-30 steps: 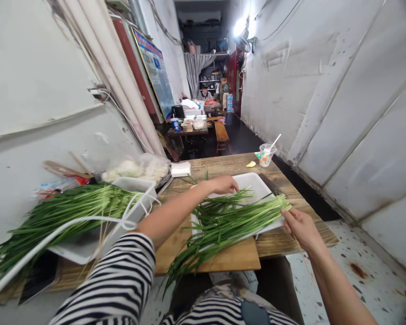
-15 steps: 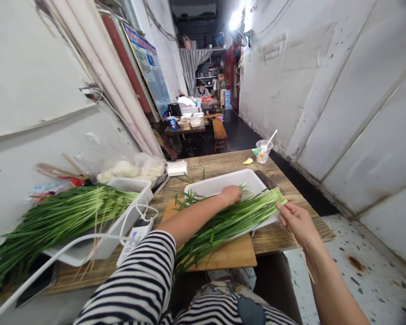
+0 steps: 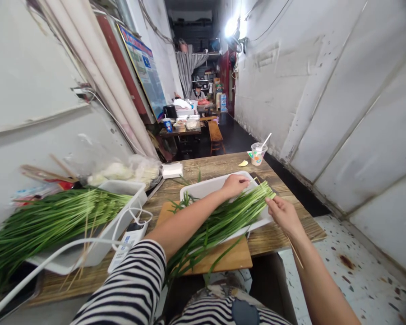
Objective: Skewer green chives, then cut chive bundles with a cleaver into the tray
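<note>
A bunch of garlic chives (image 3: 228, 219) lies across a white plastic tray (image 3: 198, 189), pale cut ends to the right and green leaves hanging past the near edge. Over the tray's far side, my left hand (image 3: 236, 186) is closed in a pinch, with a pale chive stem end showing at its fingertips. At the cut ends, my right hand (image 3: 284, 214) is closed on thin bamboo skewers (image 3: 297, 253), whose shafts run back under the palm toward the wrist. The skewers' front tips are hard to make out among the stems.
Beneath the tray sits a wooden board (image 3: 238, 256). Left of it, a second white container (image 3: 138, 198) holds more chives, near a white cable (image 3: 67, 243) and a power bank (image 3: 130, 241). A plastic cup (image 3: 257, 155) stands at the table's far end. A person sits far back.
My left hand has lifted slightly and moved right, with a stem end now at its fingertips. My right hand stays by the cut ends. The whole view has shifted a little.
</note>
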Demonstrator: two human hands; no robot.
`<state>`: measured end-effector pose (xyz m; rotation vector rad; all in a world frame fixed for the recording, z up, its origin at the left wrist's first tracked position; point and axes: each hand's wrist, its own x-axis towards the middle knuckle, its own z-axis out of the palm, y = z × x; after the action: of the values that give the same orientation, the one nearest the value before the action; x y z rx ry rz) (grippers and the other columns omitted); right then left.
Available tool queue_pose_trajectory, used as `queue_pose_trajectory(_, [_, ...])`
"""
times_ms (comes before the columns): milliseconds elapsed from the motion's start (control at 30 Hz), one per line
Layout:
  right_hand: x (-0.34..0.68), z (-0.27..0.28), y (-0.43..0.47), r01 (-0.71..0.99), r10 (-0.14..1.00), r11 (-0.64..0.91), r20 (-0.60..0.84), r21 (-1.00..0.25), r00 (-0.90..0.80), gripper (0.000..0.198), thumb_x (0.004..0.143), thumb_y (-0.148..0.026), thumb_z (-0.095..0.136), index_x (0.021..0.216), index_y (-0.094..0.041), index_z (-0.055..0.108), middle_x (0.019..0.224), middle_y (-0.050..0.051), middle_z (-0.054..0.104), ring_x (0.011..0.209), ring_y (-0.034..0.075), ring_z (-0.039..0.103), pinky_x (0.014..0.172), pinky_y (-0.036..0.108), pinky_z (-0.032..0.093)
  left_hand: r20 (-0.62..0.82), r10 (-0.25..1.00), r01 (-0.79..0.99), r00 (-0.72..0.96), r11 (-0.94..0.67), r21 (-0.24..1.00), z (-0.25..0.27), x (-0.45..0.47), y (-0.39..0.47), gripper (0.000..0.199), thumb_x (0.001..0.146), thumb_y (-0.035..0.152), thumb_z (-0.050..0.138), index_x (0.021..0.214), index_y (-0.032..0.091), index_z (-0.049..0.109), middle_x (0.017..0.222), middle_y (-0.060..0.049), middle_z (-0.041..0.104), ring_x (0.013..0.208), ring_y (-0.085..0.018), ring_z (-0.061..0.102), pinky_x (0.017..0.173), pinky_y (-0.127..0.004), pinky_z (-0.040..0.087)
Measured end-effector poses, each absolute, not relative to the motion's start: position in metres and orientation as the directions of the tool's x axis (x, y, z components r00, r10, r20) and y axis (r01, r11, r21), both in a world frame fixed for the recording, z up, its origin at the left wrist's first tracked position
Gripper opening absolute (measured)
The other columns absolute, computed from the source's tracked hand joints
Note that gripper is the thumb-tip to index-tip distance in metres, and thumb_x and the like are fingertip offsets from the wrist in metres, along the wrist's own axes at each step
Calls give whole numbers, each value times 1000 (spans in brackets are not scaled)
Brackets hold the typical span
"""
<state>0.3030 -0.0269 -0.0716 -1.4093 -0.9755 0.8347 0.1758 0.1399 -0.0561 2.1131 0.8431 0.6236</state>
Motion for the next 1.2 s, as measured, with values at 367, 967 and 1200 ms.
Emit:
queue_pose_trajectory(367, [306,-72,-30,91,937,7,38,-996,346,47,71,-64,64,73,-19,50,45,-9,34,38,4,20,36,20,12,-116,823,91,556,78,993,-42,194,121,13,78,11,65,89,11,72,74,-3,70,55,-6,60,55,-19,44])
queue_pose_trajectory(967, [310,-78,-29,119,940,30,69,-992,333,48,73,-65,63,70,-20,48,45,-9,32,38,4,20,36,21,13,-150,804,55,576,145,988,-43,196,122,15,82,7,61,92,9,72,72,-2,69,50,-4,52,52,-18,40])
queue_pose_trajectory(1200, [309,-78,-29,145,938,37,84,-989,335,48,75,-65,62,68,-20,46,46,-9,33,38,4,22,36,21,14,-141,798,48,585,139,989,-49,197,126,16,82,7,60,93,10,71,72,-2,69,50,-4,53,51,-18,40])
